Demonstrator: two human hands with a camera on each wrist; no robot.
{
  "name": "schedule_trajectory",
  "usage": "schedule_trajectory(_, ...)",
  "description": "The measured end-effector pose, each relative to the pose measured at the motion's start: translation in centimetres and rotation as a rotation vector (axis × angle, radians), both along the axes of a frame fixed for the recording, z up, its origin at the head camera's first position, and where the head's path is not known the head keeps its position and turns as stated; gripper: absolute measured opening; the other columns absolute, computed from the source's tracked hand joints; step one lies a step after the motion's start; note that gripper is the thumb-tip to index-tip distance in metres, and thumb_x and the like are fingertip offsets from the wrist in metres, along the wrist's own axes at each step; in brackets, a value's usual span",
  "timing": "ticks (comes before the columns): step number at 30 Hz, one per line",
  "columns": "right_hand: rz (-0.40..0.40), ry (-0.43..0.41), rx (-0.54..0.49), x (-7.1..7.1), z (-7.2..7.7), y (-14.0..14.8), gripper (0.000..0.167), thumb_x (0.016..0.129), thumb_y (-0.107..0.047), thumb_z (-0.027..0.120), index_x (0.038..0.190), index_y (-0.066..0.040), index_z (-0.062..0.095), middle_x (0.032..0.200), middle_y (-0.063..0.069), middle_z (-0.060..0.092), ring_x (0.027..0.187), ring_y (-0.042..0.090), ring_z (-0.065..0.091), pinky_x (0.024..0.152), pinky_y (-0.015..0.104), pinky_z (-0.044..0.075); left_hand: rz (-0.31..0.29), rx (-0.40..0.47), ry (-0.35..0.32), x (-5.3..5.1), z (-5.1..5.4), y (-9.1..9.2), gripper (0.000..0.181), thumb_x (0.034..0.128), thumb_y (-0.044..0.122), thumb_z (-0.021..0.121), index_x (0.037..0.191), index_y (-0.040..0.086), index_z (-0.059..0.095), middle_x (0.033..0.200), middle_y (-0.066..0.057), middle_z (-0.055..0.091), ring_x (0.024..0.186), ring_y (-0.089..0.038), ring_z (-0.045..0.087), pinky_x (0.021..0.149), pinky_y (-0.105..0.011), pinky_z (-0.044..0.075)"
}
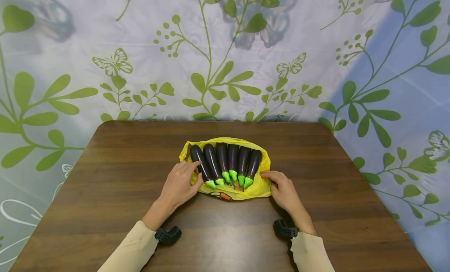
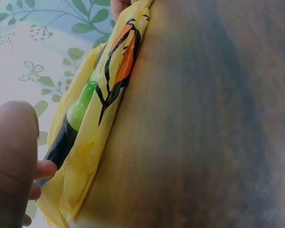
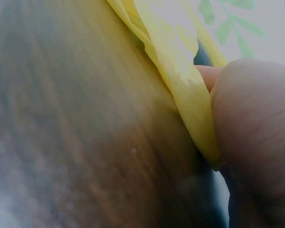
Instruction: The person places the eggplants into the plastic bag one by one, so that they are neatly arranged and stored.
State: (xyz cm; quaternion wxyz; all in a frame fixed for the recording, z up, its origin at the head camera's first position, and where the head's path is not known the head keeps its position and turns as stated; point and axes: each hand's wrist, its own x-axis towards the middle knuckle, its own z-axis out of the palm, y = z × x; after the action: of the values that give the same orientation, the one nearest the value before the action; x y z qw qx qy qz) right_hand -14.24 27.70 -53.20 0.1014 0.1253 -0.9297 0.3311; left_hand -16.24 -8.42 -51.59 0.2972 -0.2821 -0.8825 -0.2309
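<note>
Several dark purple eggplants point(image 1: 222, 157) with bright green stem ends lie side by side in an open yellow plastic bag point(image 1: 261, 188). At the bag's left side, my left hand point(image 1: 180, 183) reaches over the rim. Its finger and thumb tips are spread apart and touch the leftmost eggplant point(image 1: 201, 164). My right hand point(image 1: 286, 192) holds the bag's right rim. In the right wrist view, the yellow plastic point(image 3: 180, 90) passes between a finger and the thumb. The left wrist view shows one green stem end point(image 2: 80, 111) behind the bag's printed front wall.
The bag lies on a brown wooden table point(image 1: 225, 233), toward its far edge. Behind stands a curtain point(image 1: 140, 41) printed with green leaves and butterflies. Dark wrist bands point(image 1: 168, 235) sit on both wrists.
</note>
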Motion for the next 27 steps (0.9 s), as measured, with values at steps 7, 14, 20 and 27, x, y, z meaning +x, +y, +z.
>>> schedule_trajectory(7,0.002,-0.011,-0.011,0.0,0.0,-0.1,0.046,0.088,0.016,0.05,0.122,-0.006,0.075,0.13,0.01,0.07,0.131,0.037,0.057,0.107,0.056,0.048,0.03,-0.02,0.003,-0.3,-0.3,-0.4,0.026,0.0896,0.018,0.068,0.109,0.004,0.077,0.113,-0.013,0.069,0.103,-0.031,0.06,0.083,-0.044,0.047)
schedule_trajectory(14,-0.005,-0.022,-0.013,0.1,0.1,-0.1,0.045,0.09,0.014,0.051,0.122,-0.006,0.075,0.131,0.011,0.07,0.132,0.037,0.056,0.108,0.057,0.047,0.022,-0.006,-0.018,-0.3,-0.6,-0.5,0.024,0.091,0.017,0.068,0.109,0.005,0.077,0.122,-0.013,0.07,0.114,-0.033,0.06,0.089,-0.048,0.047)
schedule_trajectory(20,-0.017,-0.031,-0.024,0.2,-0.1,-0.1,0.041,0.092,0.01,0.052,0.122,-0.006,0.075,0.131,0.01,0.069,0.132,0.036,0.056,0.108,0.057,0.047,-0.001,0.018,-0.029,-0.3,-0.7,-0.7,0.026,0.0918,0.016,0.066,0.113,0.005,0.075,0.124,-0.013,0.068,0.115,-0.032,0.06,0.089,-0.048,0.047)
schedule_trajectory(27,-0.024,0.01,-0.066,0.2,-0.2,0.0,0.034,0.097,0.004,0.052,0.117,-0.008,0.077,0.128,0.009,0.071,0.13,0.036,0.055,0.108,0.058,0.045,0.009,0.096,-0.034,0.2,-0.7,-1.8,0.031,0.0915,0.014,0.066,0.121,0.004,0.071,0.128,-0.014,0.065,0.118,-0.034,0.059,0.089,-0.05,0.047)
